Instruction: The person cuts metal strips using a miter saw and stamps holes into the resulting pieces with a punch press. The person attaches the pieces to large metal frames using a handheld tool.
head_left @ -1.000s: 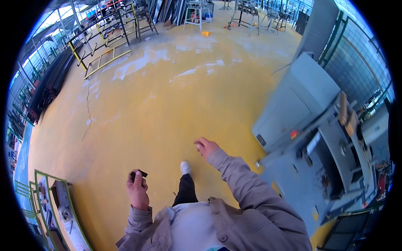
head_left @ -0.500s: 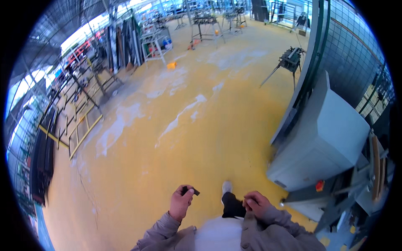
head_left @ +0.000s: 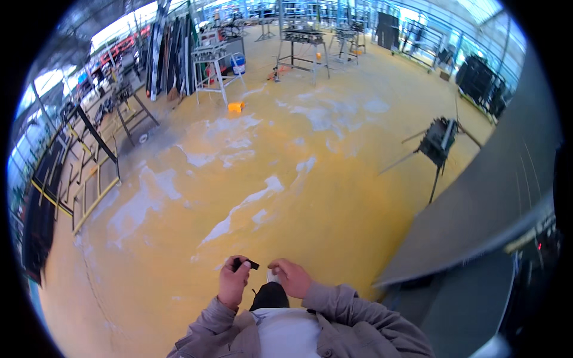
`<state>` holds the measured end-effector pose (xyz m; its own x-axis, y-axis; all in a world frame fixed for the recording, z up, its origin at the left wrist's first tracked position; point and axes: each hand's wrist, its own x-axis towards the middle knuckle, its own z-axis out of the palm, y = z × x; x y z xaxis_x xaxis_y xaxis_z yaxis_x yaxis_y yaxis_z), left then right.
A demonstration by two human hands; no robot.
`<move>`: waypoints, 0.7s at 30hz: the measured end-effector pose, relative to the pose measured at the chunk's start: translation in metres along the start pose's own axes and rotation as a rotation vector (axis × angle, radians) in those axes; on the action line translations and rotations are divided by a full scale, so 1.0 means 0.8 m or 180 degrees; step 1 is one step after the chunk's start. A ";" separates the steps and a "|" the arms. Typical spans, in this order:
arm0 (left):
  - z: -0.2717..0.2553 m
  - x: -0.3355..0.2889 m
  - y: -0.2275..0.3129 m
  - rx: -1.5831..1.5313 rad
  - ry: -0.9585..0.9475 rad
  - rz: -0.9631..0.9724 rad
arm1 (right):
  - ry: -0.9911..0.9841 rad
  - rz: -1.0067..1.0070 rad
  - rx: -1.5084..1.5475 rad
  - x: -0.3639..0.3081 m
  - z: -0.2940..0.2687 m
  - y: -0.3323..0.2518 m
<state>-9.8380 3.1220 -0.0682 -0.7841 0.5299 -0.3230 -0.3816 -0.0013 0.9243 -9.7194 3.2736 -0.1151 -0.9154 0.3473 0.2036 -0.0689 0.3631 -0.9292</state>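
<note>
- Your left hand [head_left: 233, 285] is gripping a small dark strip [head_left: 253, 264]; the thumb is pressing on its face and the bent fingers are closing behind it.
- The strip is sitting near, in front of your torso, above the yellow floor [head_left: 334, 238]; its free end is pointing right, toward your other hand.
- Your right hand [head_left: 290, 278] is hovering just beside that end, apart from it. Its fingers are bending loosely and nothing is showing in them.
- Weight, judged: you are probably dealing with a light piece, since one thumb and the fingers are carrying it.
- Stiffness, judged: the projecting end is standing out straight without sagging, so it is likely behaving as rigid. Whether it is metal or hard plastic, you are not getting from this view.
- Surface: the dark face is showing too little detail for texture. If it is oily or smooth, it could be slipping under a light pinch; the edges could be sharp.
- Fragility, judged: it is looking unlikely to break under finger pressure.
- Where to take hold: the free right end is offering the clearest spot; a pinch across its flat faces would be sparing your fingertips the edges. Your left hand is covering the rest.
- Surroundings: a large grey panel [head_left: 477, 209] is rising near on the right, a dark legged stand [head_left: 439, 142] is standing beyond it, and an orange block [head_left: 236, 107] is lying far off, left of centre.
</note>
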 end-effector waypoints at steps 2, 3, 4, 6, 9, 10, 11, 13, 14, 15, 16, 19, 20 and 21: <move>0.028 0.094 0.003 -0.0159 0.0089 -0.0093 | -0.0792 0.1128 0.1293 0.089 -0.042 0.047; 0.051 0.141 -0.007 -0.0183 0.0109 -0.0166 | -0.1146 0.1721 0.1925 0.130 -0.066 0.072; 0.070 0.190 -0.002 -0.0163 0.0105 -0.0208 | -0.0989 0.1566 0.1699 0.170 -0.086 0.090; 0.122 0.268 0.024 0.0206 -0.0246 -0.0436 | -0.0643 0.1329 0.1299 0.227 -0.132 0.124; 0.213 0.413 0.078 0.0741 -0.1024 -0.0531 | -0.0460 0.1636 0.0619 0.335 -0.241 0.134; 0.245 0.456 0.102 0.0952 -0.1189 -0.0564 | -0.0364 0.1632 0.0548 0.366 -0.275 0.137; 0.273 0.496 0.121 0.1099 -0.1385 -0.0530 | -0.0259 0.1595 0.0387 0.398 -0.310 0.140; 0.332 0.571 0.148 0.1302 -0.1719 -0.0384 | -0.0025 0.1571 0.0436 0.453 -0.376 0.164; 0.369 0.614 0.151 0.1393 -0.1942 -0.0308 | 0.0145 0.1609 0.0590 0.470 -0.410 0.188; 0.401 0.657 0.154 0.1538 -0.2145 -0.0296 | 0.0290 0.1638 0.0750 0.492 -0.437 0.212; 0.435 0.699 0.155 0.1654 -0.2276 -0.0335 | 0.0488 0.1554 0.0830 0.515 -0.462 0.243; 0.547 0.807 0.145 0.1795 -0.2547 -0.0430 | 0.0865 0.1555 0.0969 0.578 -0.557 0.335; 0.583 0.844 0.140 0.1724 -0.2484 -0.0535 | 0.0761 0.1615 0.0922 0.607 -0.598 0.363; 0.618 0.881 0.135 0.1652 -0.2419 -0.0640 | 0.0653 0.1675 0.0874 0.636 -0.640 0.392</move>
<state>-10.1896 3.9148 -0.0954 -0.1280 0.8906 -0.4364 -0.0659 0.4314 0.8998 -10.0041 4.0068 -0.1452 -0.7616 0.5878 -0.2729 0.2459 -0.1275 -0.9609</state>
